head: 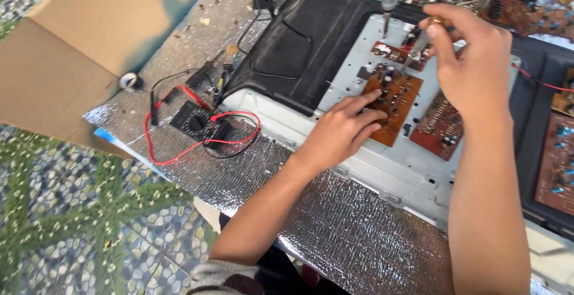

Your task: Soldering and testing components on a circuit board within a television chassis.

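My left hand rests flat on an orange-brown circuit board that lies on the grey metal chassis of an opened flat screen set. Its fingers press the board's left edge. My right hand hovers above the board and grips a slim screwdriver whose tip points down at the board's upper end. A red-brown circuit board sits just to the right, under my right forearm.
A black multimeter with red and black leads lies on the silver foil mat at left. The black back cover leans behind. Cardboard lies far left; more boards at right. Patterned floor below.
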